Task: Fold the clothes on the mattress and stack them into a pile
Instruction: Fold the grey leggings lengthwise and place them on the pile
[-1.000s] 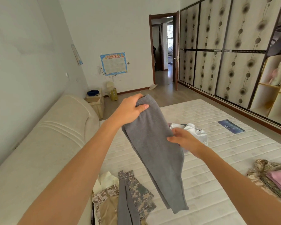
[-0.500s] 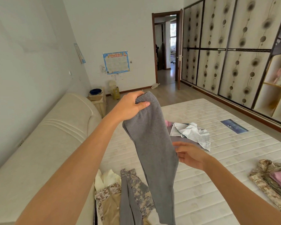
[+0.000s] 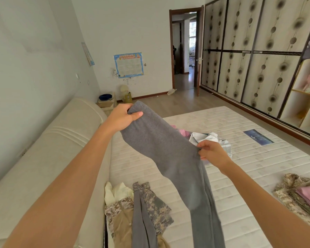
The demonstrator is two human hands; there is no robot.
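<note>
The left hand (image 3: 123, 117) grips the upper end of the grey trousers (image 3: 170, 161), fingers curled over the fabric and thumb pressed on its front, up at about ten o'clock from the middle of the view. The right hand (image 3: 212, 152) pinches the garment's side edge at roughly three o'clock. The trousers hang in the air above the mattress (image 3: 258, 169), their legs trailing down toward six o'clock. On the mattress, a crumpled white garment (image 3: 207, 136) lies behind the right hand, camouflage clothes (image 3: 150, 206) lie at seven o'clock, and a folded pile (image 3: 301, 196) topped with pink sits at four o'clock.
</note>
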